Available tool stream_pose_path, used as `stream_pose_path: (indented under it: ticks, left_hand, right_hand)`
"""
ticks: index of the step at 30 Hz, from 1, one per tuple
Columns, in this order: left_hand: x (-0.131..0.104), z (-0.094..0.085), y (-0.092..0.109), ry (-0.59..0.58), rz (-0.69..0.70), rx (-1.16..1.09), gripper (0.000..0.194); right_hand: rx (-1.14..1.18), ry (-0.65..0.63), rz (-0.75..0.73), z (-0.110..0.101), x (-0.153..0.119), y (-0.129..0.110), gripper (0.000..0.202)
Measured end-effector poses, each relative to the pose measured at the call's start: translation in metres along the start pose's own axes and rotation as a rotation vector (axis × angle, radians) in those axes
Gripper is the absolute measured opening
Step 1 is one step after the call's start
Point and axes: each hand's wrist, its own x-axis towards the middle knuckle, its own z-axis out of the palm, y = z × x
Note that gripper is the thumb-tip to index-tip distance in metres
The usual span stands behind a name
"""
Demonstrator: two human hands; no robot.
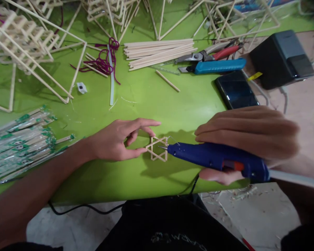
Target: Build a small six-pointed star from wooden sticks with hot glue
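A small six-pointed star of thin wooden sticks [154,156] lies flat on the green table. My left hand [122,138] steadies its left side, with the thumb at one corner, another fingertip at the upper left and the index finger stretched out above. In my right hand [248,134] is a blue hot glue gun [199,154], its metal nozzle pointing left over the star. The fingers lie along the top of the gun and the thumb is underneath. A white glue stick [295,177] protrudes from its rear. A fine glue strand shows near the star's upper right corner.
Behind lie wooden sticks [159,52], one short stick [167,81], a blue cutter [219,66], red-handled pliers [226,52], a phone [237,90] and a dark box [279,59]. Stick frames [42,45] line the back; wrapped chopsticks [18,146] lie left, purple cord [104,62] mid-left.
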Motion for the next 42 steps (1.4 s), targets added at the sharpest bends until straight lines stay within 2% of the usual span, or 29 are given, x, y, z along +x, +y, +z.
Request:
stream_pose_path:
  ticks: [3,7,11,15,19,23,28,37,42]
  left_hand:
    - [0.000,0.001,0.000,0.026,0.003,0.025,0.071]
    - [-0.001,0.003,0.001,0.053,-0.006,0.039,0.071]
    - [-0.002,0.004,0.002,0.072,-0.015,0.044,0.074]
    - [-0.002,0.005,0.001,0.076,-0.034,0.038,0.073]
    - [-0.003,0.005,0.001,0.064,-0.026,0.046,0.075]
    - [-0.004,0.005,0.001,0.075,-0.031,0.047,0.082]
    - [-0.004,0.006,0.002,0.068,-0.025,0.066,0.079]
    - [-0.004,0.007,0.000,0.077,-0.012,0.073,0.075]
    - [-0.005,0.008,0.000,0.100,0.000,0.083,0.087]
  right_hand:
    - [0.071,-0.017,0.128,-0.007,0.006,-0.005,0.044]
    - [0.342,-0.072,0.476,-0.013,0.011,-0.001,0.043]
    - [0.491,-0.188,0.629,-0.010,0.012,0.010,0.038]
    - [0.705,-0.372,0.746,-0.003,0.019,0.017,0.038]
    - [0.764,-0.447,0.755,0.001,0.023,0.020,0.036]
    - [0.782,-0.393,0.759,0.005,0.022,0.022,0.037]
    - [0.751,-0.365,0.755,0.008,0.023,0.019,0.038]
    - [0.537,-0.292,0.765,0.001,0.024,0.004,0.039]
    - [0.667,-0.228,0.745,0.002,0.024,0.004,0.039]
